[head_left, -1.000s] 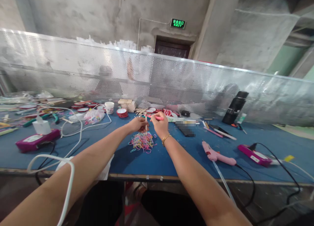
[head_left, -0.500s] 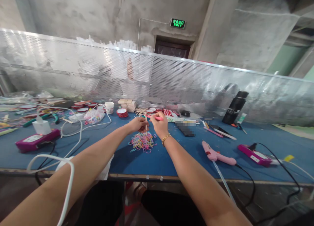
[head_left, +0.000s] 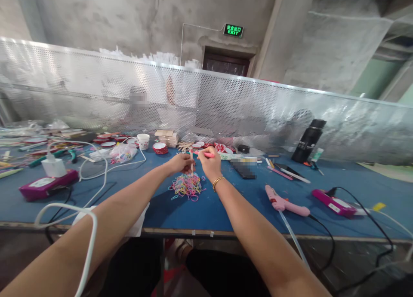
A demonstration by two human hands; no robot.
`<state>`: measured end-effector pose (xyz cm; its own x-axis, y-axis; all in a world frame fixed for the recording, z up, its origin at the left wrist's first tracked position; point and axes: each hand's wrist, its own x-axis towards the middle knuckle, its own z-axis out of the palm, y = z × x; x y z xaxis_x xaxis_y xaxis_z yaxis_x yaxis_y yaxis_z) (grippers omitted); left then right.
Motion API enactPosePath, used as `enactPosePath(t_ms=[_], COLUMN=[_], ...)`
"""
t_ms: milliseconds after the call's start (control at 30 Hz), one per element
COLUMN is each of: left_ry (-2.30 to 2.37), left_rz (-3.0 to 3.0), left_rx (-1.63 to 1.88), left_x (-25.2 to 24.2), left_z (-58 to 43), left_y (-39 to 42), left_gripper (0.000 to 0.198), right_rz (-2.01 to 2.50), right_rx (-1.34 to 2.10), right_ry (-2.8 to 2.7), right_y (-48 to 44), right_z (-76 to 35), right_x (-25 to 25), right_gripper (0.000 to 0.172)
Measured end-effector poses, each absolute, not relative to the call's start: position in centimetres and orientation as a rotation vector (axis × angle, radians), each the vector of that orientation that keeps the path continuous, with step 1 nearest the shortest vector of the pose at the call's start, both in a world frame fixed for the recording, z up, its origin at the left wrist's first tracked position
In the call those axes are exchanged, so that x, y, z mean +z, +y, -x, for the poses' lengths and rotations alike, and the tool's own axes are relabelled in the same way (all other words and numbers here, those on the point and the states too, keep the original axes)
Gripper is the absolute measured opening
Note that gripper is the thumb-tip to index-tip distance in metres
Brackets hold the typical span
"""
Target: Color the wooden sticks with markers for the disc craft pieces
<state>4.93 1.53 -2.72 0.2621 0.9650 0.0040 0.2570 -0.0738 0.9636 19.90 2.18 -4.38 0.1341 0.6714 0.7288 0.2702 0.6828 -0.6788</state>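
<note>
My left hand (head_left: pixel 181 163) is closed on a flat wooden craft stick (head_left: pixel 192 163), held upright above the table. In my right hand (head_left: pixel 210 163) is a pink marker pen (head_left: pixel 206 154), lying nearly level with its tip at the upper part of the stick. A reddish patch shows near the stick's top. Just below both hands lies a loose heap of colourful rubber bands (head_left: pixel 187 186). Some of my left fingers are hidden behind the stick.
A pink glue gun (head_left: pixel 285 202) lies to the right, near a purple power strip (head_left: pixel 334 202). Farther back stand a paper cup (head_left: pixel 143 141), stacked wooden sticks (head_left: pixel 167 138), red-rimmed lids (head_left: pixel 160 148) and a black bottle (head_left: pixel 309 141). A white cable (head_left: pixel 105 172) loops across the left side.
The marker tip has shifted slightly right against the stick, and a reddish patch shows more plainly at the stick's top. Both hands keep nearly the same place.
</note>
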Motion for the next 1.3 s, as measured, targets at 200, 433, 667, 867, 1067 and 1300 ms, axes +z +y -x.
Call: enactPosePath(t_ms=[200, 433, 667, 867, 1067, 1300], left_ry=[1.155, 1.19, 1.167, 1.185, 1.211, 1.181], left_rz=[-1.56, -1.565, -1.56, -1.562, -1.559, -1.574], left_rx=[0.887, 0.89, 0.891, 0.895, 0.889, 0.896], left_x=[-2.92, -2.85, -2.79, -2.69, -2.73, -2.88], left_z=[-4.9, -4.85, -4.97, -5.01, -4.96, -4.91], left_y=[1.48, 1.49, 1.31, 1.26, 1.4, 1.49], left_gripper=[0.027, 0.019, 0.026, 0.022, 0.02, 0.022], right_rz=[0.813, 0.853, 0.821, 0.848, 0.878, 0.83], right_rx=[0.358, 0.347, 0.347, 0.328, 0.334, 0.351], right_ry=[-1.483, -1.46, -1.488, -1.473, -1.45, -1.472], right_y=[2.04, 2.16, 1.96, 2.04, 2.12, 1.86], right_z=[-19.8, -19.92, -19.8, -19.95, -19.96, -19.85], right_x=[-4.44, -4.49, -4.4, -4.46, -4.48, -4.29], right_gripper=[0.01, 0.01, 0.011, 0.011, 0.011, 0.011])
